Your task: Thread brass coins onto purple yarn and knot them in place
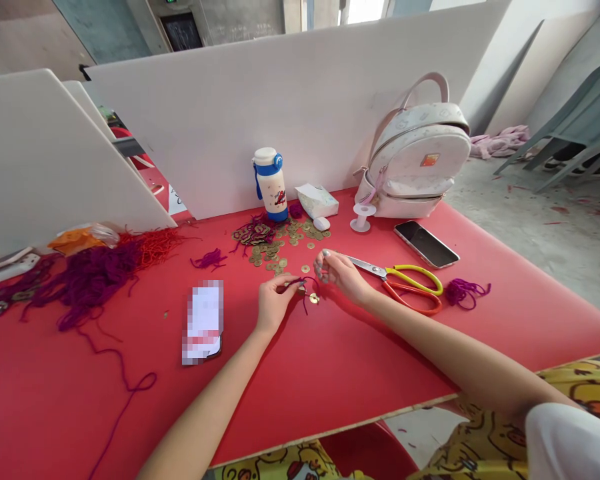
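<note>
My left hand [275, 300] is closed in a pinch on a purple cord [306, 305], whose short end hangs down and whose loop curves toward the right. A brass-coloured coin with a hole [315, 299] is by the cord, close to the table. Just right of the loop is my right hand [345, 275], its fingers curled inward; whatever they may hold is too small to make out. Behind both hands lies a spread of similar holed coins [267, 252]. Large scissors [413, 283] with yellow and red handles lie beside my right forearm.
Purple cord bundles [93, 273] cover the left side. A phone [203, 323] lies left of my hands, another phone [427, 244] at right. Toward the back stand a bottle [271, 187], a tissue pack [317, 201], a spool [363, 218] and a backpack [415, 160] against a white partition [220, 120].
</note>
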A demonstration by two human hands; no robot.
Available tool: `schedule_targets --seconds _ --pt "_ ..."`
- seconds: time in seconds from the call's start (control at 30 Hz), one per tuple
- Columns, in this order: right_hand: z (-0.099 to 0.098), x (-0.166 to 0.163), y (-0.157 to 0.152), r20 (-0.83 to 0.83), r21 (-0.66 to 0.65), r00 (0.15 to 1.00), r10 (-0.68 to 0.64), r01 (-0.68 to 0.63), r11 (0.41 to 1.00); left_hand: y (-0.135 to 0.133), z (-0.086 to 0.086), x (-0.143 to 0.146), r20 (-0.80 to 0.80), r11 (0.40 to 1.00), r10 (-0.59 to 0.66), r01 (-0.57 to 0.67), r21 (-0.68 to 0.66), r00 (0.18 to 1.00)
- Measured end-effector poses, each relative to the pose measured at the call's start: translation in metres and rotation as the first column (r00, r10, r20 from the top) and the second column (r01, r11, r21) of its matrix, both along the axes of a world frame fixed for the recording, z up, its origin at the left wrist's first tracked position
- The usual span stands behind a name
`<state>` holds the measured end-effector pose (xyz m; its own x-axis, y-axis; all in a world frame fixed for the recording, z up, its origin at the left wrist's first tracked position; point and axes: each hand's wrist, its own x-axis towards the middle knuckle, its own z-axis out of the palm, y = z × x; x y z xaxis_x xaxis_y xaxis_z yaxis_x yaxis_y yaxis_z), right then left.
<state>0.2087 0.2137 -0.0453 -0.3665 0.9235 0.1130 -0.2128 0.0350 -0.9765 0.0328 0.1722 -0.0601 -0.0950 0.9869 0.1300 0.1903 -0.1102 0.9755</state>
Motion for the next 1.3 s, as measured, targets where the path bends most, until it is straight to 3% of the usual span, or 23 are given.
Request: schedule_targets --seconds 0.1,0.17,0.23,0.4,0.63,0.93,1.13,1.3 --pt "-0.004 -0.001 -0.004 0.167 0.319 0.957 -0.235 0.173 0.932 0.000 0.002 0.000 0.037 0.999 0.021 -0.020 -0.033 0.999" --pt "-0.009 -0.002 -0.006 0.293 0.478 0.907 -0.302 0.135 0.868 0.000 0.002 -0.001 0.052 0.998 0.045 -0.043 -0.041 0.998" --pt "-0.016 -0.004 -0.007 0.403 0.530 0.862 -0.306 0.052 0.846 0.000 0.001 -0.001 0.070 0.997 0.074 -0.071 -0.042 0.995" --pt "-0.030 -0.010 -0.007 0.447 0.443 0.883 -0.141 -0.081 0.893 0.001 0.001 0.001 0.150 0.996 0.081 -0.073 -0.058 0.985" --pt "-0.026 -0.010 -0.008 0.589 0.466 0.800 -0.109 -0.226 0.856 0.000 0.003 0.001 0.192 0.994 0.106 -0.102 -0.030 0.976" --pt "-0.021 -0.011 -0.010 0.622 0.426 0.776 -0.104 -0.223 0.877 0.001 0.004 -0.001 0.184 0.998 0.054 -0.056 0.007 0.981" --pt "-0.025 -0.010 -0.007 0.433 0.256 0.901 -0.011 -0.111 0.960 0.003 0.001 0.000 0.068 0.998 -0.042 0.045 -0.037 0.997" --pt "-0.024 -0.010 -0.005 0.384 0.203 0.923 0.009 -0.094 0.975 0.003 0.000 0.002 0.093 0.995 -0.070 0.077 -0.069 0.993"
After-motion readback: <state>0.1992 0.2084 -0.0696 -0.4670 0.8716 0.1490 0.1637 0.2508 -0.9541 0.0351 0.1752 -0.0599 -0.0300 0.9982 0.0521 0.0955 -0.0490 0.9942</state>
